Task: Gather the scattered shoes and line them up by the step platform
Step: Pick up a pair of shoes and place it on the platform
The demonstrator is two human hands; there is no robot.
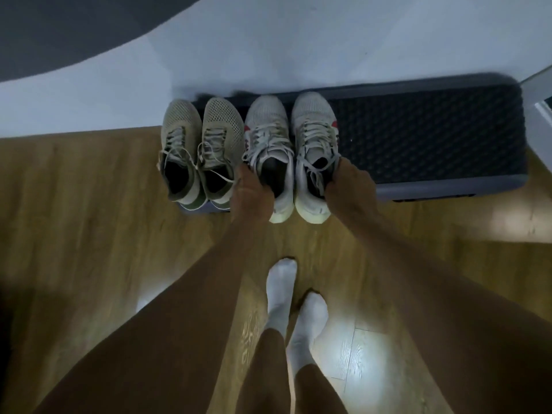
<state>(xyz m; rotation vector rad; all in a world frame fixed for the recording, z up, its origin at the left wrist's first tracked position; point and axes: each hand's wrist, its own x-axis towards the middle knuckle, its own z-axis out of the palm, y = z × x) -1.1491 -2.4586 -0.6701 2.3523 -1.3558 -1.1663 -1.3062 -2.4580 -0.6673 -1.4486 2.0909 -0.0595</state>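
We hold one white shoe in each hand — our left hand (254,189) grips the heel opening of the left white shoe (268,150), and our right hand (346,180) grips the right white shoe (313,144) the same way. Both shoes point away from us, toes up on the step (433,130), heels hanging over the floor (89,204). The tan pair (200,144) sits just beside them, touching. Next, we think, both hands let go.

Wood-plank floor (89,204) — glare near two white socks (282,289) (feet together) — a dark mat (74,31) far left.
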